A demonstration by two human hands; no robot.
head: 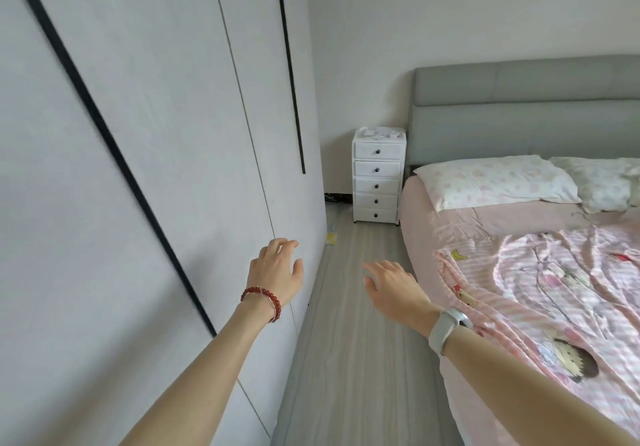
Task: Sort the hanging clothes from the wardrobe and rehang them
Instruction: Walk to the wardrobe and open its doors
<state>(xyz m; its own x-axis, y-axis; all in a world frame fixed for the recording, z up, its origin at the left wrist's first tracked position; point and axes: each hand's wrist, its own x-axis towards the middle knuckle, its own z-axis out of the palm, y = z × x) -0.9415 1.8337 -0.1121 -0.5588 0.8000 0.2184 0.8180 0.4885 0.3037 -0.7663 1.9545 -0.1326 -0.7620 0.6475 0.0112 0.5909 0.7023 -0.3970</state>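
The left hand [277,265] reaches toward the closed pale grey wardrobe door [156,134], fingers loosely spread, holding nothing; the right hand [394,286] hovers likewise empty.

head-worn view, facing forward and down, wardrobe [138,168] close left, bed [519,238] right

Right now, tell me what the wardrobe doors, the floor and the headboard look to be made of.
Wardrobe doors: matte pale grey board, probably laminate; flat, faint grain, thin black strips.
Floor: grey wood-look planks, laminate or vinyl by the streaked grain; satin sheen.
Headboard: padded grey upholstery, fabric or faux leather; soft seams between panels.
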